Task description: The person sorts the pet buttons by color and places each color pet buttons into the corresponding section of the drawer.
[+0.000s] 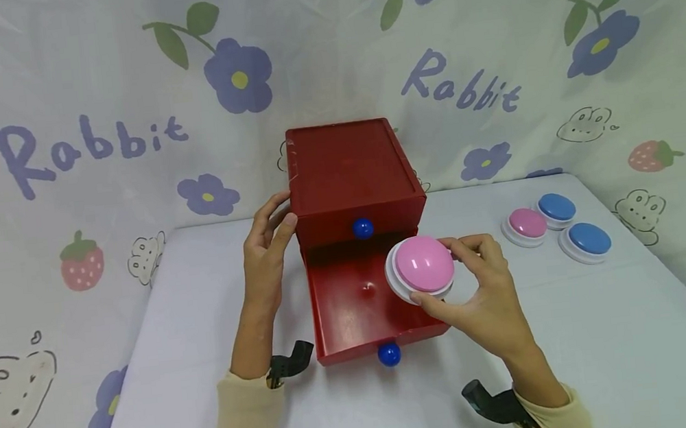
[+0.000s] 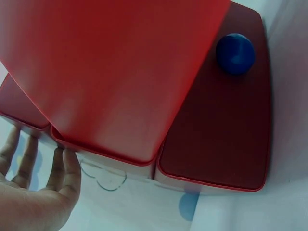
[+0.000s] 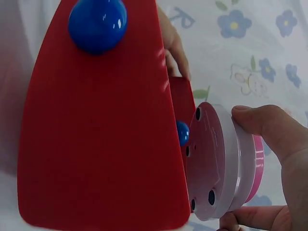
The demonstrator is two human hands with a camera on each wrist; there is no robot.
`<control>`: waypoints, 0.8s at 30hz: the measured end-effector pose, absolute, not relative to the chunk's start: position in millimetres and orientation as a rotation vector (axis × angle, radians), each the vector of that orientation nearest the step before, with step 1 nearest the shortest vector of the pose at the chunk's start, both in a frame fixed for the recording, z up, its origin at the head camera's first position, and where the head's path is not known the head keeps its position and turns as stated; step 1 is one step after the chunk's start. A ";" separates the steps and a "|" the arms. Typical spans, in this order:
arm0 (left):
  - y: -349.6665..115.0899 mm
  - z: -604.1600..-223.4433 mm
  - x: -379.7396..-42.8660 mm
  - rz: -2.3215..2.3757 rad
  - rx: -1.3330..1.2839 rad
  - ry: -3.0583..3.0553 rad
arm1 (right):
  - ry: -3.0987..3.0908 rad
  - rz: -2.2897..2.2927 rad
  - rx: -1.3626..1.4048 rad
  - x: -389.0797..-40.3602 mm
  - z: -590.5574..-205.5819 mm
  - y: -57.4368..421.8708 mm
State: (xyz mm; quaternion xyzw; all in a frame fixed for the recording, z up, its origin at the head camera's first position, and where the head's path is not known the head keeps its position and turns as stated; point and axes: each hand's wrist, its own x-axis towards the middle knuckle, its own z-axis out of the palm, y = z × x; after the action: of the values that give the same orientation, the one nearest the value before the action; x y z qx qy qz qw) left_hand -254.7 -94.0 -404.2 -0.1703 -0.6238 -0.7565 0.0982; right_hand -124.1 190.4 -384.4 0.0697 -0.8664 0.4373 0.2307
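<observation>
A red drawer cabinet (image 1: 353,165) with blue ball knobs stands in the middle of the table, and a lower drawer (image 1: 346,310) is pulled out toward me. My right hand (image 1: 491,303) pinches a pink push button (image 1: 425,263) with a white base by its rim, thumb on one side and fingers on the other. The button is over the right part of the open drawer; its underside with dark round feet shows in the right wrist view. My left hand (image 1: 266,256) rests its straight fingers against the cabinet's left side.
To the right lie a smaller-looking pink button (image 1: 528,224) and two blue buttons, one at the back (image 1: 556,208) and one in front (image 1: 589,240). A patterned cloth (image 1: 328,57) hangs right behind the cabinet. White sheeting covers the table (image 1: 641,350).
</observation>
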 end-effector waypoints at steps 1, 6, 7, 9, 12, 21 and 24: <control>-94.0 -404.2 -254.6 -2.237 -0.503 -1.847 | -2.384 1.207 0.199 -123.9 -384.5 187.2; -94.0 -404.0 -254.2 -2.238 -0.491 -1.855 | -2.391 1.218 0.229 -122.7 -384.2 171.9; -93.9 -403.8 -254.2 -2.236 -0.489 -1.857 | -2.389 1.225 0.237 -122.8 -384.1 168.8; -93.9 -403.5 -254.2 -2.235 -0.486 -1.857 | -2.391 1.236 0.252 -122.9 -384.2 162.3; -94.3 -403.5 -254.6 -2.228 -0.479 -1.861 | -2.400 1.251 0.279 -123.3 -385.6 152.5; -94.8 -404.2 -255.0 -2.216 -0.468 -1.883 | -2.429 1.212 0.330 -123.9 -390.5 131.9; -95.4 -404.4 -255.2 -2.213 -0.473 -1.888 | -2.432 1.202 0.348 -124.8 -391.1 127.6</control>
State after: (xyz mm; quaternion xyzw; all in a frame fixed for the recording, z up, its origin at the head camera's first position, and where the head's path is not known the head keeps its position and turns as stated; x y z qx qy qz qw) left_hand -255.2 -95.4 -404.4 -0.1597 -0.6376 -0.7473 0.0971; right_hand -124.8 127.6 -391.1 0.1245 -0.8710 0.4303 0.2018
